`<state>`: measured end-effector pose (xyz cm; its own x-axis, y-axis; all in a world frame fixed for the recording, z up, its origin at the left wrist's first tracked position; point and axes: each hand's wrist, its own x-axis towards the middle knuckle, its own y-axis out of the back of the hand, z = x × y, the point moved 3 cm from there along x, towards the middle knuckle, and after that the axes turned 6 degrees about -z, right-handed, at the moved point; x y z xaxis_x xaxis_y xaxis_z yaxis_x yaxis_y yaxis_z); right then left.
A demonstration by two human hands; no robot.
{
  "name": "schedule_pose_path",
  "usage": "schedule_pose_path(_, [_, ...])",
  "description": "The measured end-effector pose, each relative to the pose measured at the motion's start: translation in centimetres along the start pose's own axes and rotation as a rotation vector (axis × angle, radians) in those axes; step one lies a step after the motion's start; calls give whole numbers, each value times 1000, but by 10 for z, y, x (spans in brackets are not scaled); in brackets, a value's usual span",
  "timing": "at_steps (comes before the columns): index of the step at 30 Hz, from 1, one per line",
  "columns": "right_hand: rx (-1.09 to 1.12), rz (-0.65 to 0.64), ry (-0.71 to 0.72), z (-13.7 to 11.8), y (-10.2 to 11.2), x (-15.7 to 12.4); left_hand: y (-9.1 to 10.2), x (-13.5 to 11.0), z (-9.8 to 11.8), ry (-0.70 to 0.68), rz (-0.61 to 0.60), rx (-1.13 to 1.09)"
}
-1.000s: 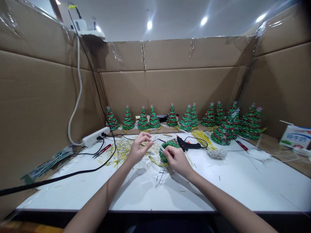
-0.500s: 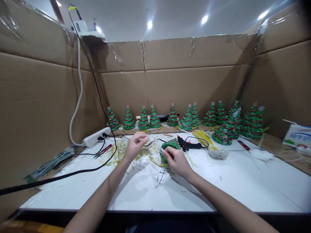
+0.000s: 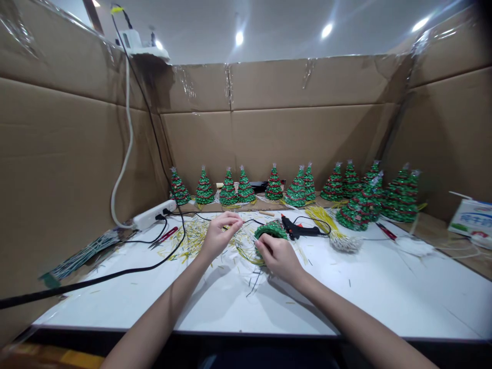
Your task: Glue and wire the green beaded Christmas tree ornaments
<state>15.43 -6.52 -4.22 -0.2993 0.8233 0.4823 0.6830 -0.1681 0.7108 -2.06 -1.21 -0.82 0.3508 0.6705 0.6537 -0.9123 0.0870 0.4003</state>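
Note:
A small green Christmas tree ornament (image 3: 273, 229) lies tipped over on the white table, its base facing me. At that base, my right hand (image 3: 279, 256) is closed in a pinch on a thin pale wire (image 3: 254, 239). To its left, my left hand (image 3: 221, 236) is raised over the scraps with thumb and fingertips pressed together. Whatever it holds, if anything, is too fine to make out. Yellow wires (image 3: 249, 256) trail from the tree toward the left. A black hot glue gun (image 3: 302, 229) rests just right of the tree.
Several decorated trees (image 3: 273, 184) line the back edge. Yellow-white wires (image 3: 332, 228) lie bundled right of centre. Yellow clippings (image 3: 188, 238) litter the left, near red-handled pliers (image 3: 167, 236) and a power strip (image 3: 154, 215). A black cable (image 3: 115, 274) crosses the left side. Cardboard walls (image 3: 288, 133) enclose the table.
My left hand has moved slightly right, nearer to the tree. My right hand stays pinched at the tree's base, and the pale wire there shows less.

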Motion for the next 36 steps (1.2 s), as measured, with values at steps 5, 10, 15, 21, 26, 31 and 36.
schedule_pose_path(5, [-18, 3, 12, 0, -1, -1, -3, -1, 2, -38, -14, 74])
schedule_pose_path(10, [22, 46, -7, 3, 0, 0, -1, -1, -5, 40, 42, 54])
schedule_pose_path(15, [15, 43, 7, 2, -2, 1, -4, -1, -11, 161, 88, -180])
schedule_pose_path(21, [18, 43, -7, 1, -3, 3, -8, -3, -18, 219, 197, -347])
schedule_pose_path(26, [26, 48, -15, 0, -5, 5, -12, -4, -23, 219, 247, -385])
schedule_pose_path(31, [-19, 25, -18, 2, -5, 2, 16, -1, -38, 314, 470, -462])
schedule_pose_path(36, [-72, 15, -18, 2, -4, -1, 43, 4, -37, 257, 459, -259])
